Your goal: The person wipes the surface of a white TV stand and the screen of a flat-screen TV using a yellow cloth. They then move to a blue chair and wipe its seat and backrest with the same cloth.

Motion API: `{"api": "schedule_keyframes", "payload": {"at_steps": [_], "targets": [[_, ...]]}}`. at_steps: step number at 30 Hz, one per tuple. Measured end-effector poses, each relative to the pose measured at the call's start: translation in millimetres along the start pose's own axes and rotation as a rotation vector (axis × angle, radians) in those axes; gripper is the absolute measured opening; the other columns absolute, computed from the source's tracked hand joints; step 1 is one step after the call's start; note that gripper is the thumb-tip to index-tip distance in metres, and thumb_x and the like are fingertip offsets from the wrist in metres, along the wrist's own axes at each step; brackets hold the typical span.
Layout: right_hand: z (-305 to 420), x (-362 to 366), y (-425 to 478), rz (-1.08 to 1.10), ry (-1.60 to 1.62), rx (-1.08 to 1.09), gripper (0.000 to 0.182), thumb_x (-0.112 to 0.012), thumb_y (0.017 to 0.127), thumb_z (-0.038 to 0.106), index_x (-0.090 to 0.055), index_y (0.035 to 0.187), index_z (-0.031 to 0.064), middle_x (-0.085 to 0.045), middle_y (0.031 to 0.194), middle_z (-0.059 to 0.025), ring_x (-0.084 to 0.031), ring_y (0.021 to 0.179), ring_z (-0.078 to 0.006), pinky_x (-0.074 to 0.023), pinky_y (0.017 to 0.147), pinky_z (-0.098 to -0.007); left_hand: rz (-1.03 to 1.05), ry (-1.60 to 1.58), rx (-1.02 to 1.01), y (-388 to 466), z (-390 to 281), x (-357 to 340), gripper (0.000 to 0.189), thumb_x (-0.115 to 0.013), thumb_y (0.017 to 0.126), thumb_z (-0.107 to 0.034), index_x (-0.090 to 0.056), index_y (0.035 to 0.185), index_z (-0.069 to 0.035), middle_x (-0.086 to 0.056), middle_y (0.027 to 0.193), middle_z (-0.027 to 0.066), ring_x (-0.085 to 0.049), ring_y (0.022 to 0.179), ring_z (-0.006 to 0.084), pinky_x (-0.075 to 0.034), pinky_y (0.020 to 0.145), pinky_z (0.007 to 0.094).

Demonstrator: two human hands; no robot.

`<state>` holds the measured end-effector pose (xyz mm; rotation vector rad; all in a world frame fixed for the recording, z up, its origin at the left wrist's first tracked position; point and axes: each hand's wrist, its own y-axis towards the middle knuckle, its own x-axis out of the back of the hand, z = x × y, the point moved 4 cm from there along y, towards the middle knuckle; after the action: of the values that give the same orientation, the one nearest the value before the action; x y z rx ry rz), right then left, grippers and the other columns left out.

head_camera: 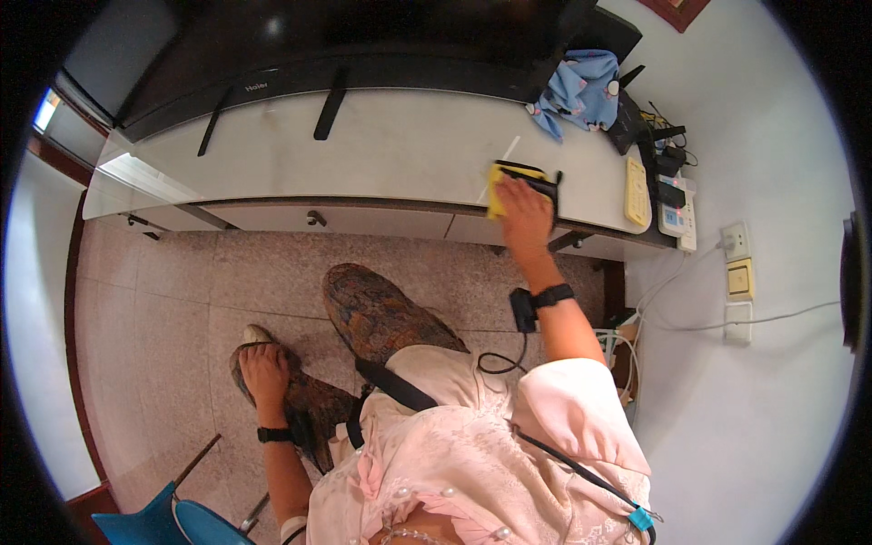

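Observation:
My right hand (526,211) lies flat over a folded yellow and dark cloth (503,178), pressing it against the white top (409,150) of a low TV cabinet near its front edge. The cloth's yellow side shows left of my fingers, and its dark side lies under and to the right of them. Down at the left, my left hand (264,371) rests on my left knee, fingers slightly spread and holding nothing. Patterned brown trousers (385,317) cover my bent legs in front of the cabinet.
A black Haier television (409,75) stands on two feet along the cabinet's back. To the right are a blue patterned cloth (586,88), a black router (621,129), a pale yellow rectangular object (636,191) and a power strip (687,218) with cables. A blue chair (204,521) sits lower left.

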<state>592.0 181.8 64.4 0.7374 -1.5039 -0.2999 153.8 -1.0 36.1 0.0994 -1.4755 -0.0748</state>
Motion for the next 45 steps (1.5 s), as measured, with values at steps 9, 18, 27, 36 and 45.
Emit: {"api": "schedule_keyframes", "payload": {"at_steps": [9,18,27,36,45], "targets": [[-81.8,28.9,-10.5,0.443,0.889,-0.674,0.047,-0.06,0.076,0.007,-0.048,0.121,0.0081,-0.046,0.127,-0.0078,-0.041,0.118,-0.0262,-0.0292,0.097,-0.0409,0.035,-0.14,0.075,-6.3,8.7,-3.0,0.012,-0.056,0.075,-0.013,-0.061,0.083,-0.005,-0.06,0.087,0.01,-0.053,0.091,0.0279,-0.034,0.092,0.0424],[93.9,-36.7,69.0,0.423,0.198,0.123,0.064,-0.055,0.078,0.041,-0.036,0.13,0.0077,-0.027,0.138,-0.0189,-0.024,0.127,-0.0381,-0.0176,0.102,-0.0525,-0.09,-0.14,0.06,-5.1,10.0,4.3,0.009,-0.056,0.074,-0.013,-0.06,0.072,-0.005,-0.059,0.075,0.008,-0.053,0.08,0.0243,-0.036,0.084,0.0364],[261.9,-69.3,140.7,0.523,0.306,0.415,0.066,-0.044,0.084,0.047,-0.027,0.134,0.0075,-0.02,0.141,-0.0161,-0.014,0.131,-0.0349,-0.0115,0.104,-0.0517,-0.077,-0.163,0.069,-4.8,15.1,4.8,0.009,-0.055,0.072,-0.013,-0.059,0.07,-0.005,-0.056,0.071,0.0086,-0.052,0.078,0.0248,-0.037,0.082,0.0362],[277.5,-61.4,150.5,0.541,0.383,0.563,0.06,-0.043,0.086,0.038,-0.025,0.135,0.0076,-0.023,0.14,-0.0151,-0.019,0.131,-0.0294,-0.0148,0.106,-0.044,-0.069,-0.148,0.094,-4.7,21.2,2.6,0.01,-0.056,0.073,-0.013,-0.058,0.069,-0.004,-0.057,0.071,0.0095,-0.052,0.076,0.0248,-0.037,0.081,0.0359],[119.9,-25.3,86.2,0.409,0.552,0.366,0.045,-0.053,0.076,0.015,-0.048,0.119,0.0059,-0.048,0.123,-0.0104,-0.046,0.112,-0.0274,-0.0358,0.092,-0.041,-0.076,-0.184,0.112,-5.6,19.6,0.5,0.01,-0.056,0.073,-0.014,-0.06,0.072,-0.004,-0.057,0.073,0.0089,-0.053,0.078,0.0244,-0.036,0.084,0.0365]]}}
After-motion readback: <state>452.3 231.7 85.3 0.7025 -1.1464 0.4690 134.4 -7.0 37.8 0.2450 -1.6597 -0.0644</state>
